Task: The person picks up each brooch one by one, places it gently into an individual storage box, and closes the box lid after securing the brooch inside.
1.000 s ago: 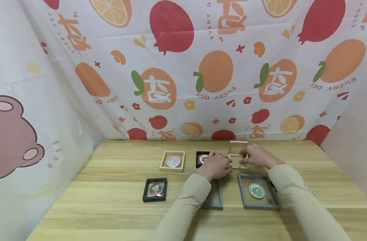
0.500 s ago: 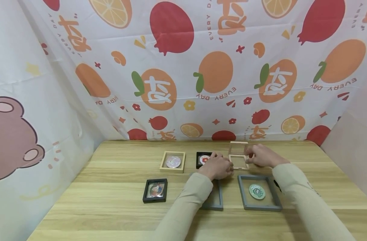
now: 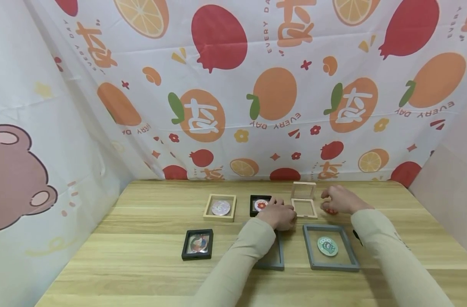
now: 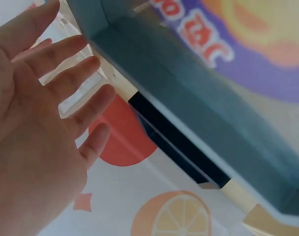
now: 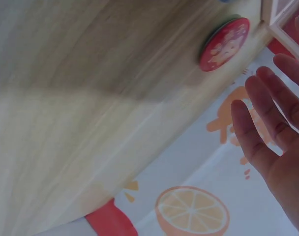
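A small light-wood hinged frame (image 3: 304, 208) stands with its lid raised at the back right. My left hand (image 3: 278, 214) is beside its front left corner, fingers loosely extended; whether they touch the frame cannot be told. Just right of the frame, my right hand (image 3: 342, 199) is over a round red badge (image 3: 332, 211). In the right wrist view that badge (image 5: 224, 44) lies on the table, apart from the visible fingers, which are loosely straight. Under my left forearm, a grey frame (image 3: 271, 265) is partly hidden; the left wrist view shows its purple badge (image 4: 267, 64).
A grey frame (image 3: 335, 267) with a green badge (image 3: 327, 246) lies front right. Left of my left hand are a black frame (image 3: 252, 209) with a red-flower badge, a light-wood frame (image 3: 218, 219) and another black frame (image 3: 196, 256). A fruit-print cloth (image 3: 275, 94) hangs behind the table.
My right hand has moved right, away from the wooden frame, and the red badge now shows beneath it. My left hand has stayed nearly still.
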A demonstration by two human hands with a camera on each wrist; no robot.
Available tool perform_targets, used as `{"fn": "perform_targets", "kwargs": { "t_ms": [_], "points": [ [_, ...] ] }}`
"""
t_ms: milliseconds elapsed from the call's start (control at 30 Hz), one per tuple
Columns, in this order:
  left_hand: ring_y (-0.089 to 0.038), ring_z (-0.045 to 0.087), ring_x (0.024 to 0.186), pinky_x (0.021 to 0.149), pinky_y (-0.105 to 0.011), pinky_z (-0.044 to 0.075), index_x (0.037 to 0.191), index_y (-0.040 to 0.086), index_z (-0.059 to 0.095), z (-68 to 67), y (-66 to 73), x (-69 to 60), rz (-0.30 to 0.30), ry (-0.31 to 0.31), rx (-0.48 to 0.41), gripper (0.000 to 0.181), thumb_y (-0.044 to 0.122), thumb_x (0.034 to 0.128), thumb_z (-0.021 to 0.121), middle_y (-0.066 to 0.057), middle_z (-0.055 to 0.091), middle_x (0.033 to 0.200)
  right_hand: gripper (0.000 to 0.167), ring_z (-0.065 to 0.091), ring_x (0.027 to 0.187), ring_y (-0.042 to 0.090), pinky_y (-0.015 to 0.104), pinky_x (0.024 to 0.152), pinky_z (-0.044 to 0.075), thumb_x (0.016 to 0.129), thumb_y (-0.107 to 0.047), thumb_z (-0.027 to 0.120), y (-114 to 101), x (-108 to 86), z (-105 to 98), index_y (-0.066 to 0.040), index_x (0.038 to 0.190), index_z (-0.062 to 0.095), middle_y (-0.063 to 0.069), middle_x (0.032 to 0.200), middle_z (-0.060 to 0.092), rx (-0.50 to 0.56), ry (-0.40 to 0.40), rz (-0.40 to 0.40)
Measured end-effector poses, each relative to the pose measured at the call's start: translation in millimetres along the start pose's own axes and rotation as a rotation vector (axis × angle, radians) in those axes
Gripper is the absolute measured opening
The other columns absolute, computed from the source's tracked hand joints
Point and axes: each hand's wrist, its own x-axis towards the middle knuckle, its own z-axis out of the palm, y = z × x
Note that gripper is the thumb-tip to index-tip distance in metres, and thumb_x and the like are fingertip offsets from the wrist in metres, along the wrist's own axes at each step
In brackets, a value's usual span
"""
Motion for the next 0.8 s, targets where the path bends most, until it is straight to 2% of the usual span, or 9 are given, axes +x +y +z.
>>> {"fn": "perform_targets", "kwargs": {
  "t_ms": [133,267,467,600,800],
  "points": [
    [-0.013,0.048,0.106,0.09,-0.03,0.033,0.12,0.03,0.071,-3.1,-4.5,-1.1,-0.011,-0.031,-0.041,0.023,0.032,0.0984,0.063,0.017,0.06,0.13,0.029,0.062,0.109,0.047,0.058,0.092,0.05,0.086,-0.012,0.076,2,-2.0,4,0.009,0.105,0.072,0.024,0.109,0.069,-0.022,0.013,0.013],
    [-0.014,0.048,0.111,0.089,-0.03,0.033,0.124,0.032,0.071,-3.2,-9.7,-1.1,-0.023,-0.054,-0.092,0.031,0.025,0.0954,0.064,0.019,0.056,0.139,0.035,0.059,0.111,0.049,0.059,0.093,0.048,0.086,-0.012,0.075,2,-3.0,7,0.011,0.111,0.068,0.027,0.113,0.065,-0.02,0.02,0.043],
    [-0.015,0.05,0.126,0.106,-0.036,0.033,0.128,0.029,0.068,3.9,-9.4,1.6,-0.026,-0.049,-0.138,0.035,0.019,0.0951,0.062,0.015,0.051,0.145,0.041,0.058,0.107,0.048,0.06,0.093,0.048,0.081,-0.009,0.074,6,-6.3,11,0.014,0.114,0.065,0.03,0.113,0.062,-0.032,0.041,0.074],
    [-0.016,0.05,0.129,0.111,-0.041,0.033,0.132,0.029,0.064,6.0,-8.5,3.3,-0.033,-0.038,-0.126,0.038,0.016,0.0961,0.06,0.014,0.05,0.146,0.045,0.058,0.102,0.043,0.058,0.09,0.049,0.08,-0.008,0.077,10,-7.5,12,0.015,0.115,0.063,0.03,0.113,0.059,-0.017,0.025,0.112],
    [-0.016,0.05,0.13,0.107,-0.039,0.037,0.138,0.028,0.061,5.5,-5.5,6.0,-0.027,-0.037,-0.085,0.042,0.018,0.0968,0.06,0.013,0.049,0.148,0.048,0.056,0.092,0.035,0.054,0.083,0.05,0.076,-0.009,0.077,13,-8.1,14,0.014,0.115,0.064,0.028,0.11,0.06,-0.003,-0.003,0.127]
  ]
}}
